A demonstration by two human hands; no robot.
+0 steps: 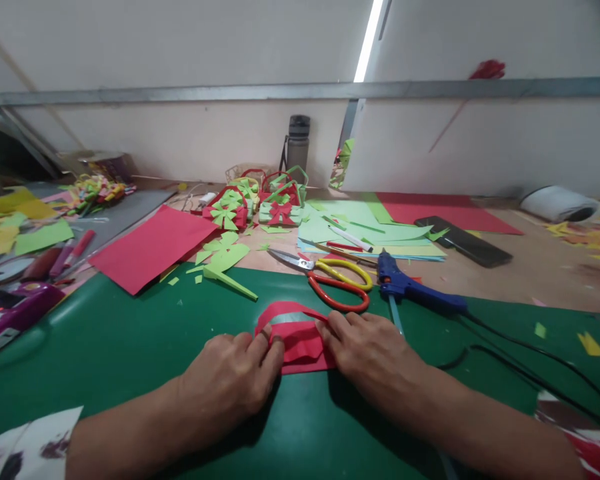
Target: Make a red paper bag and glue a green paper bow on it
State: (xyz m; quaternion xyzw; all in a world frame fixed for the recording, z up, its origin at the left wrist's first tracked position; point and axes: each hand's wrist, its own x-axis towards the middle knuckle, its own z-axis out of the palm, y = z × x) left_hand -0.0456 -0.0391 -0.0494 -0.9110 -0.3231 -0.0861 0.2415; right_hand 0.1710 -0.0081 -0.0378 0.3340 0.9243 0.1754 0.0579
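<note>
Just below the centre of the view, on a table covered with a glossy green sheet (pixel 145 353), lies a small folded piece of red paper (pixel 303 343), with a narrow curved band (pixel 283 308) of the same red arching along its far side. Taking the folded piece as the clock's centre, the left hand (pixel 240 367) sits at eight o'clock, thumb and curled fingers pinching its left edge. The right hand (pixel 365 347) sits at three o'clock, fingers bunched on the right corner, close to one end of the band. Which layers are caught between the fingertips cannot be told.

The step in hand seems to be shaping the folds. Even pressure from both sides serves best, since a harder pull from one would likely skew the piece. Pressing close to the edges should spare the thin band, which looks easy to crease, and bracing the work against the table should give crisper folds.

Between twelve and one o'clock, scissors with yellow and red handle loops (pixel 307 265) lie with their blades toward ten. At two o'clock rests a blue plastic glue gun (pixel 415 288); the right hand does well to stay clear of its nozzle.
</note>
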